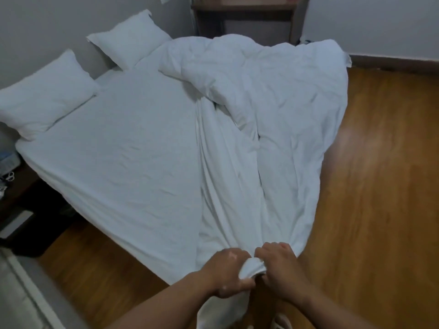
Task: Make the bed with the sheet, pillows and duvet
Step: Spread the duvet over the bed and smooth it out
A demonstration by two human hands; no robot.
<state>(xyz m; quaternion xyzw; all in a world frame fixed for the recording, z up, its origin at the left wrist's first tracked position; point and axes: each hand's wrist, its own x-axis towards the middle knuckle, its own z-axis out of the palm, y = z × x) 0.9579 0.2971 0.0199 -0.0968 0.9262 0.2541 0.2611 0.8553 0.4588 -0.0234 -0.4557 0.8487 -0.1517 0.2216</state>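
A white sheet (123,148) lies flat over the low bed. Two white pillows (45,96) (129,40) sit side by side at the head, against the left wall. The white duvet (280,103) is crumpled over the bed's right half and spills onto the floor on the right. Its near end is bunched into a narrow strip running toward me. My left hand (228,271) and my right hand (282,269) grip that bunched end side by side, just past the bed's near corner. A loose tail of fabric hangs below my hands.
Wooden floor (380,210) spreads to the right and in front of the bed. A dark wooden shelf unit (242,17) stands at the far wall. A dark bedside stand (14,186) with small items sits at the left edge.
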